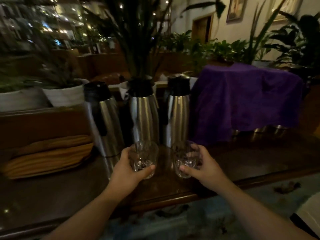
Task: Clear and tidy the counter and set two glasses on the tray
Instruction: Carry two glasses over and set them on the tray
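Observation:
I hold two clear cut-glass tumblers above the dark wooden counter (242, 158). My left hand (129, 170) is shut on the left glass (143, 157), thumb across its front. My right hand (201, 168) is shut on the right glass (185, 158) in the same way. Both glasses are upright, side by side and a small gap apart, just in front of the steel flasks. At the left lies a stack of oval wooden trays (48, 158).
Three steel vacuum flasks with black tops (108, 122) (144, 116) (177, 113) stand in a row behind the glasses. A purple cloth (245, 101) covers something at the right. White plant pots (65, 96) and tall plants line the back. The counter's front edge (173, 199) runs below my wrists.

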